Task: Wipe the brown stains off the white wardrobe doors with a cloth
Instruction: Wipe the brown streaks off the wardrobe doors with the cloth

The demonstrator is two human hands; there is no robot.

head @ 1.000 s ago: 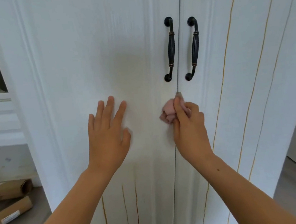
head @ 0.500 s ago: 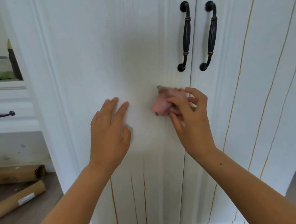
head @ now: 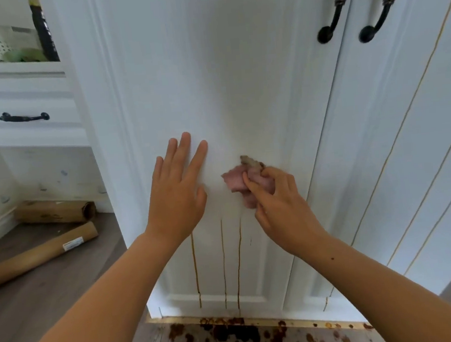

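My right hand [head: 279,201] presses a crumpled pink cloth [head: 237,180], browned at its top corner, against the left wardrobe door [head: 209,75]. My left hand [head: 176,192] lies flat on the same door with fingers spread, just left of the cloth. Three thin brown drip lines [head: 223,264] run down the door below both hands to its bottom edge. The right wardrobe door [head: 407,125] carries several long brown-yellow streaks [head: 397,137] slanting down it.
Two black handles [head: 359,3] sit at the top right where the doors meet. Brown splatter [head: 234,335] covers the floor under the doors. Two cardboard rolls [head: 42,252] lie on the floor at left, below a white drawer with a black handle [head: 23,117].
My view has dropped, showing the door's bottom and the floor splatter. My right hand has carried the cloth left and down, from the gap between the doors onto the left door panel.
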